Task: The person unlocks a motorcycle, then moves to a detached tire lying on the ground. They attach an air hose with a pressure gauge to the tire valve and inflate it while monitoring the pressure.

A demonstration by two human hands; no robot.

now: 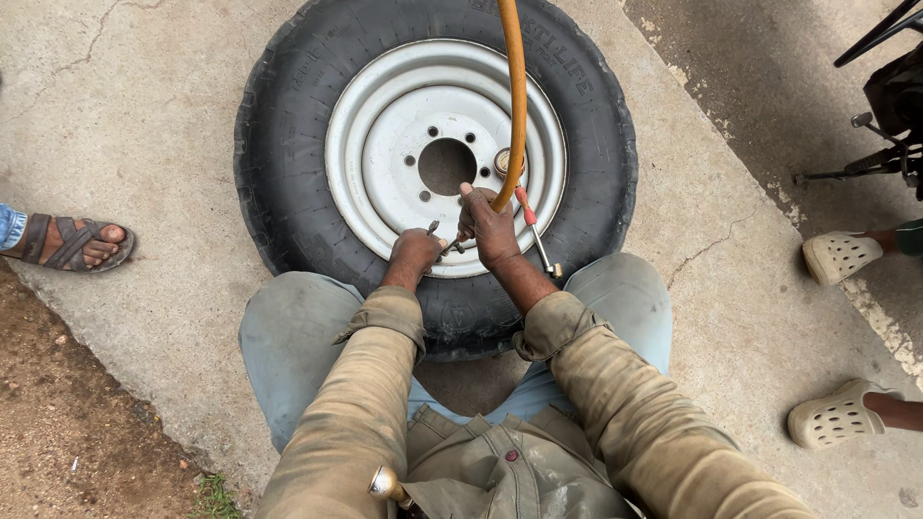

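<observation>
A large black tyre (288, 144) on a silver steel rim (385, 125) lies flat on the concrete between my knees. My right hand (488, 226) grips the end of an orange air hose (517, 86) that runs up out of view, pressing its metal fitting toward the valve at the rim's near edge. My left hand (415, 252) rests on the rim beside it, fingers pinched on the small valve stem (434, 228). A screwdriver with a red handle (532, 231) lies on the rim to the right of my right hand.
Another person's sandalled foot (77, 242) stands at the left. Someone else's feet in pale clogs (844, 255) are at the right. A dark stand or vehicle part (889, 106) is at the upper right. Bare dirt (67, 432) borders the concrete at lower left.
</observation>
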